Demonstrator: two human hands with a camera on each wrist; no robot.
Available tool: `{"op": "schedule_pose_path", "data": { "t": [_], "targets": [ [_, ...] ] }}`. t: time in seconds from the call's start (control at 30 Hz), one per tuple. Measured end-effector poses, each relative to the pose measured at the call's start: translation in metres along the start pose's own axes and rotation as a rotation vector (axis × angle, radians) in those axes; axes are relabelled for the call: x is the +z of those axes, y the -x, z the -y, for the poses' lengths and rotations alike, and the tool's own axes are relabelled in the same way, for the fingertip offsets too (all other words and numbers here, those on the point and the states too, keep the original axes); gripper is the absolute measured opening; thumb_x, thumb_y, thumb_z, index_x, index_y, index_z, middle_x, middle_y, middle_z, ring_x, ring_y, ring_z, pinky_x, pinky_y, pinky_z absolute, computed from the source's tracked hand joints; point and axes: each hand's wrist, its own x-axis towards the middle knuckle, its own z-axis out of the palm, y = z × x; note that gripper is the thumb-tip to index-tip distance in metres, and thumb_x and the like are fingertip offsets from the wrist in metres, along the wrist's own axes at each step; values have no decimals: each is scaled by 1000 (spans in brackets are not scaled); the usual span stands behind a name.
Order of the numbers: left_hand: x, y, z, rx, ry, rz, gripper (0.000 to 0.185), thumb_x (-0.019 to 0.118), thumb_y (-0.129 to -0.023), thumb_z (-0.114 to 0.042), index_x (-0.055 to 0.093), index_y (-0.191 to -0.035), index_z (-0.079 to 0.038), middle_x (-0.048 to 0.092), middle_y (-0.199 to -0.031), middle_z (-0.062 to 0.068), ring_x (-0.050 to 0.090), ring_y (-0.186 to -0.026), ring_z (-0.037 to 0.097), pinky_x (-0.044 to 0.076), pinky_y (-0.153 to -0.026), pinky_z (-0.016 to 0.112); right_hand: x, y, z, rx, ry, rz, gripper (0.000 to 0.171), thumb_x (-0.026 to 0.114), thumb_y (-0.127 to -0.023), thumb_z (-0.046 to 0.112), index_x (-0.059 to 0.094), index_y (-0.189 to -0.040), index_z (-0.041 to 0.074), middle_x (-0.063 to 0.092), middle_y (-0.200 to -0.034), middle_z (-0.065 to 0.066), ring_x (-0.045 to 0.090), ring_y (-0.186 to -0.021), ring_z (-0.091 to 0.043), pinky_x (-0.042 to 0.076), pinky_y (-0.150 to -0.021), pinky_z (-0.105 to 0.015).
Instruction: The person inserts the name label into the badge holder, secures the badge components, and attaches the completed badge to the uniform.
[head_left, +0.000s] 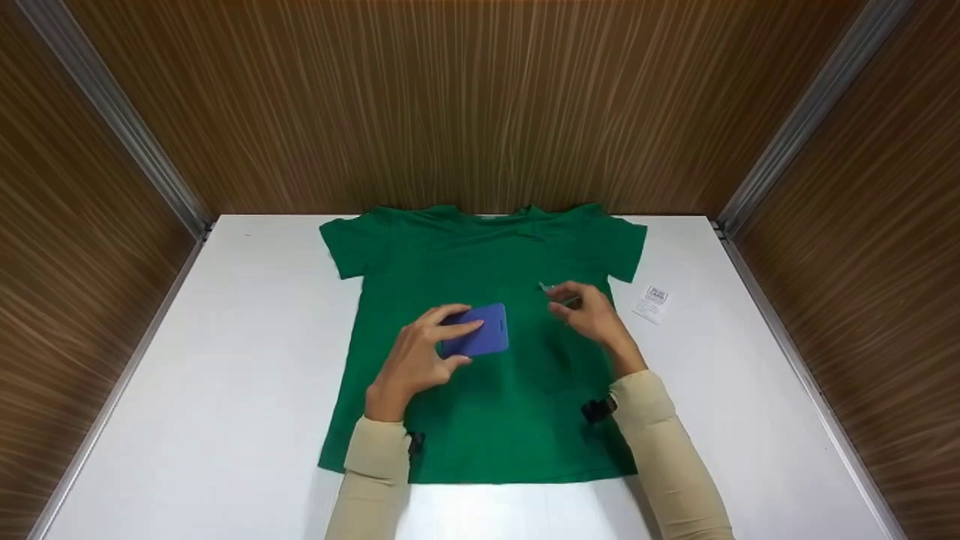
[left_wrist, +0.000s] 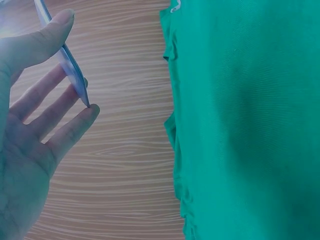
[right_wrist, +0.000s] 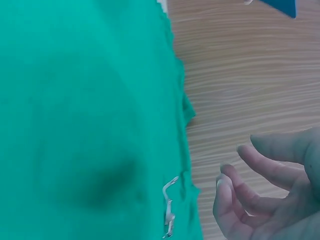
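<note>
A purple-blue badge holder [head_left: 491, 330] with a slot near one end is in my left hand [head_left: 420, 352], gripped between thumb and fingers above the green T-shirt [head_left: 480, 420]. In the left wrist view the badge holder [left_wrist: 75, 75] shows edge-on. My right hand [head_left: 592, 311] hovers over the shirt's right chest, thumb and fingers loosely bent with a gap between them. Beside its fingertips is a small metal clip [right_wrist: 169, 210], seen against the shirt in the right wrist view, apart from the right hand [right_wrist: 270, 190].
The T-shirt is spread out on a white table [head_left: 247, 360], collar towards the back. To its right lies a white printed card [head_left: 651, 304]. Wood-grain panels [head_left: 480, 105] wall the table at the back and both sides.
</note>
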Motion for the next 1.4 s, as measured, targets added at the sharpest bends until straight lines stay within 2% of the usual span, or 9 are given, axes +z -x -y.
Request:
{"op": "schedule_pose_path", "data": {
  "t": [0.3, 0.63, 0.77, 1.0, 1.4],
  "targets": [
    [0, 0, -1, 5, -6, -10, 54, 87, -83, -12, 71, -135, -20, 61, -145, 13, 59, -134, 37, 50, -110, 57, 0, 17, 12, -50, 18, 12, 31, 61, -105, 18, 64, -131, 1, 67, -128, -22, 66, -110, -39, 60, -89, -45],
    [0, -1, -1, -5, -13, 7, 52, 85, -86, -17, 71, -135, -21, 61, -146, 12, 58, -134, 37, 49, -110, 57, 3, 33, 27, -126, -47, -6, 31, 62, -105, 18, 65, -130, 0, 68, -125, -23, 68, -103, -37, 59, -77, -25],
    [0, 0, 0, -6, -12, 6, 52, 86, -85, -16, 71, -135, -20, 61, -146, 12, 58, -134, 38, 49, -110, 58, 7, 36, 29, -146, -66, -15, 29, 62, -104, 16, 66, -128, -1, 69, -122, -24, 68, -101, -38, 57, -74, -21],
    [0, 0, 0, 2, -15, 0, 54, 87, -83, -12, 71, -134, -20, 62, -145, 12, 59, -133, 37, 50, -109, 57, 11, 41, 33, -164, -73, -13, 28, 63, -103, 15, 67, -127, 1, 68, -122, -25, 69, -100, -38, 60, -75, -27],
    [1, -1, -3, -2, -15, 21, 54, 86, -85, -16, 70, -136, -22, 61, -147, 12, 58, -135, 36, 49, -110, 57, 21, 47, 38, -228, -101, -20, 26, 63, -103, 12, 67, -127, 1, 70, -117, -21, 69, -96, -41, 62, -74, -33]
  ]
}}
